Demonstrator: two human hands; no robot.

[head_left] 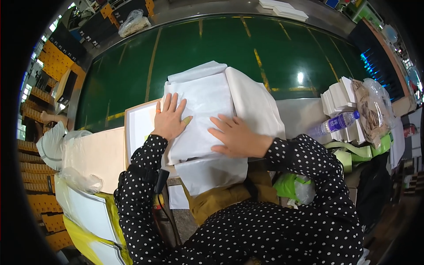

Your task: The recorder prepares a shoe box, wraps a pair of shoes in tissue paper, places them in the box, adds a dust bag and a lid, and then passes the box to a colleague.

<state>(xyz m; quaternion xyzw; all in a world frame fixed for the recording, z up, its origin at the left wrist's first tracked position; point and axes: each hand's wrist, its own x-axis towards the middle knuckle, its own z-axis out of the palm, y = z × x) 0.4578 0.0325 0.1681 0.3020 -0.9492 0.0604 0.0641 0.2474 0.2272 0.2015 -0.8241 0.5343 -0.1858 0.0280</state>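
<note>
Resting palm down on the white paper [204, 95], the left hand [169, 120] is lying unclenched with its fingers extended toward the far edge. The right hand [240, 138] is lying over the same paper, palm down, its fingers relaxed and spread toward the left. The white paper is occupying the near side of the green table [194, 46], directly in front of the person, with one flap [212, 174] hanging toward the lap. A shallow white box [134, 128] is sitting beside the paper on the left; a cream sheet [256, 104] is extending on the right. Farther right, a bottle [339, 123] is lying near white stacks [338, 98].
</note>
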